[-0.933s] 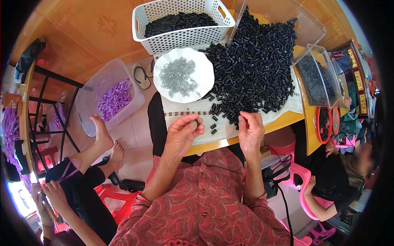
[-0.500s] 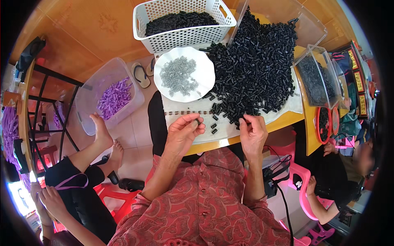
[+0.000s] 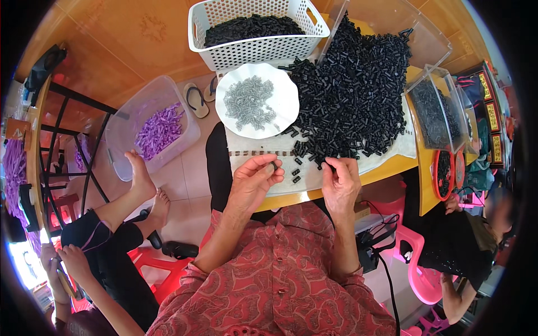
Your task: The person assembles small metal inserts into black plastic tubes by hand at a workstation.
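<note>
My left hand (image 3: 253,183) is closed in a pinch over the cloth's front edge, with a small dark plastic piece (image 3: 274,166) between thumb and forefinger. To its right, my right hand (image 3: 341,183) reaches the near edge of a large heap of small black cylindrical pieces (image 3: 353,89). Its thumb and forefinger close on one small black piece (image 3: 321,166), mostly hidden by the fingertips. A few loose black pieces (image 3: 296,176) lie between my hands. Beyond my left hand stands a white scalloped plate (image 3: 288,112) bearing many small clear pieces (image 3: 250,101).
A white perforated basket (image 3: 252,53) of black pieces stands at the back. Clear bins (image 3: 431,112) and a red tray (image 3: 435,173) sit at the right. On the floor at left is a tub of purple pieces (image 3: 159,129). People sit on both sides.
My right hand has shifted slightly left along the heap's near edge, its fingertips drawing together. My left hand keeps its pinch. The whole view has shifted a little.
</note>
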`<state>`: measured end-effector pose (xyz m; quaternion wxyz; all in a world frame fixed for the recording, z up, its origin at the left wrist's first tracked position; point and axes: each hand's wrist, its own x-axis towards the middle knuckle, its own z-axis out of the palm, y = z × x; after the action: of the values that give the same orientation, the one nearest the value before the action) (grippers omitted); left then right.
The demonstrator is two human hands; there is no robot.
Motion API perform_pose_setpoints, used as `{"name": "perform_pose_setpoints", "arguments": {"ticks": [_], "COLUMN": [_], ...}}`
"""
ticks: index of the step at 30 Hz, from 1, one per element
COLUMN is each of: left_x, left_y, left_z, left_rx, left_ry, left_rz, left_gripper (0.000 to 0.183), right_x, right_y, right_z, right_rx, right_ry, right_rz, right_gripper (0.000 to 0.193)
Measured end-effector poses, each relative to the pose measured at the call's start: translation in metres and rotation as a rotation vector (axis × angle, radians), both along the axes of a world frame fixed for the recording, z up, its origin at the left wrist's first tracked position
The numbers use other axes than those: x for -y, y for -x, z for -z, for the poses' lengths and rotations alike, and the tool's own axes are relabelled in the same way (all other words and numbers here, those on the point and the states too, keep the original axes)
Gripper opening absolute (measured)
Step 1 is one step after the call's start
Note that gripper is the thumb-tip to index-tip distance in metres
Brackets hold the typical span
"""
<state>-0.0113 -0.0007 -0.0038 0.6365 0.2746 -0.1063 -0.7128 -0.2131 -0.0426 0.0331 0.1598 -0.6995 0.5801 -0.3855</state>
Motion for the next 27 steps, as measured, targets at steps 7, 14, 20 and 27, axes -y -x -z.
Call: {"name": "perform_pose_setpoints", "arguments": {"ticks": [7, 14, 20, 27], "left_x": [-0.001, 0.000, 0.000, -0.002], "left_y": [-0.001, -0.001, -0.002, -0.006], "left_z": [0.001, 0.003, 0.001, 0.000], "left_rx": [-0.005, -0.033, -0.053, -0.106], "left_ry": [-0.007, 0.023, 0.030, 0.045], "left_rz": [-0.009, 0.002, 0.003, -0.031], "left_gripper": [0.023, 0.025, 0.027, 0.028], "right_x": [0.008, 0.012, 0.014, 0.013], "right_y": [-0.010, -0.015, -0.015, -0.020], "right_z": [0.000, 0.000, 0.004, 0.002], "right_rx": [-0.254, -0.280, -0.269, -0.230], "right_ry": [0.015, -0.005, 0.019, -0.020], "right_rz": [0.002, 0.038, 0.030, 0.016], "right_gripper": [0.018, 0.017, 0.013, 0.013]}}
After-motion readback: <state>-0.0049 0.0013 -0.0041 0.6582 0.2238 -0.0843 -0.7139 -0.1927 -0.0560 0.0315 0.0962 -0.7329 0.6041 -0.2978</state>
